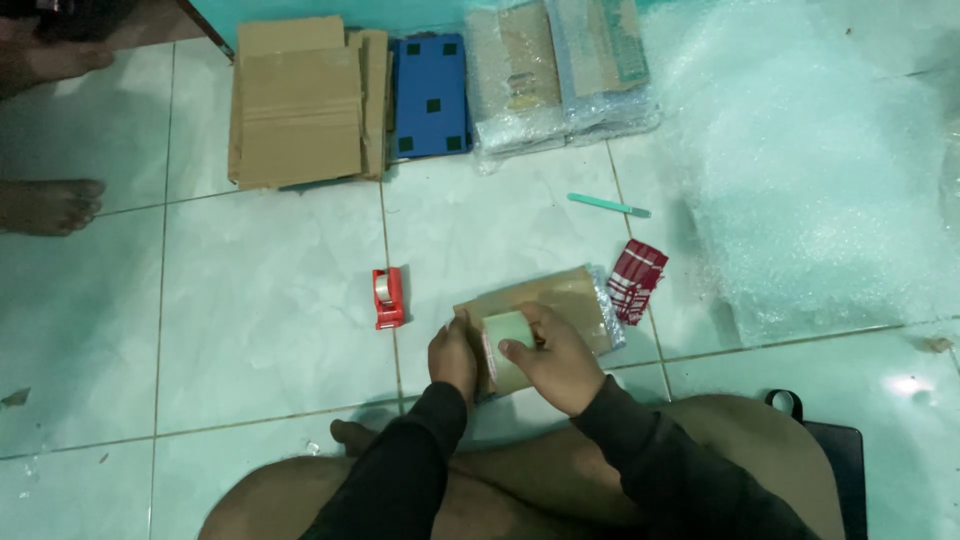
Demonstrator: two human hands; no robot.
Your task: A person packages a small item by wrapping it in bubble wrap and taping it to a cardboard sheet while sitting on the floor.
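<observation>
Just below the centre of the frame: left hand (453,355) and right hand (555,362) close together, both clamped on a flat brown cardboard parcel partly sheathed in clear bubble wrap (560,305), resting on the pale tiled floor (270,310). Left hand gripping the near left edge; right hand pressing a pale green rectangular pad or label (510,328) against the top, thumb over it. Black long sleeves (400,470) running down to crossed bare legs at the bottom edge.

Left of the parcel, apart from it: small red tape dispenser (388,297). Just beside the parcel's right end: red-and-white checked packet (637,279). Above that, a thin teal pen-like stick (608,205).

Across the top: stack of flattened brown cardboard sheets (300,100), blue flat panel with dark squares (430,95), bubble-wrapped bundles (560,75). Upper right: large spread sheet of clear bubble wrap (820,170). Left edge: another person's bare foot (48,205).
</observation>
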